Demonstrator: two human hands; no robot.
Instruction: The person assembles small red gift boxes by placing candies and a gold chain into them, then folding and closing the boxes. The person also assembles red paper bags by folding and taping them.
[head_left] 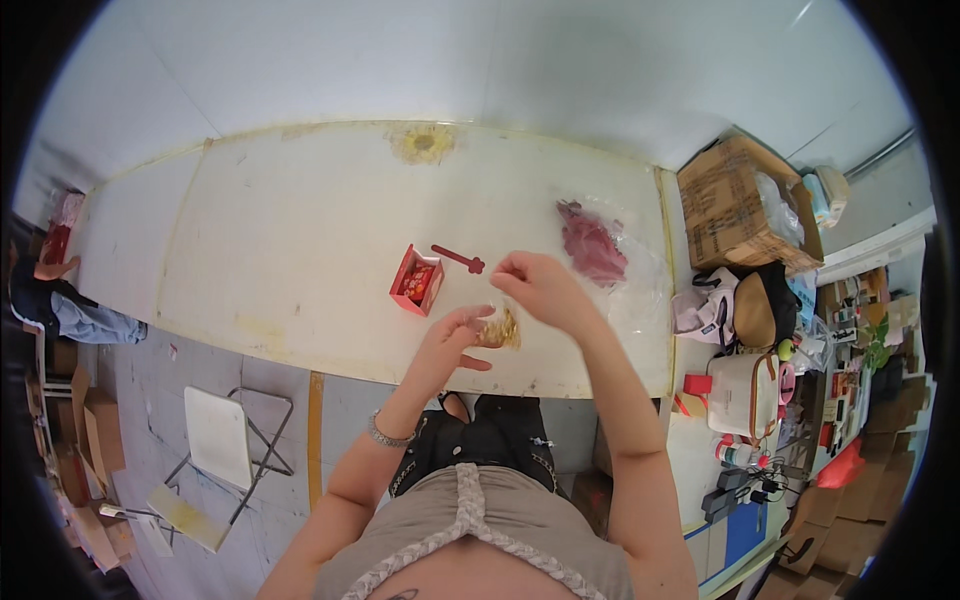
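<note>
The small golden bundle (499, 329) is sitting at the near edge of the worktop (300, 240), a shiny, crinkled yellow-gold cluster that seems wrapped in clear film; its exact make-up is too small to tell. The left hand (455, 340) is holding it from the left, the grip closing around the bundle with the thumb and fingers curled against its side. A silver bracelet (385, 435) is circling that wrist lower down. The right hand (540, 285) is hovering just above and beyond the bundle, its fingertips (500, 270) pinching together, though whether anything thin is caught between them cannot be told.

Just past the hands, a small red box (416, 281) is lying open on the worktop, showing red and pale contents inside. Beside it, toward the right, a dark red flat stick (458, 259) with a rounded end is lying at a slant, close to the right fingertips but apart from them. Farther right, a clear plastic bag (625, 270) is spreading over the worktop with a heap of dark red pieces (592, 245) resting on it. At the far edge a yellow-brown stain (424, 143) is marking the pale surface.

Below the worktop on the left, a folding chair (220, 440) is standing on the grey floor. To the right, a brown cardboard box (735, 205) is sitting beyond the worktop's end.
</note>
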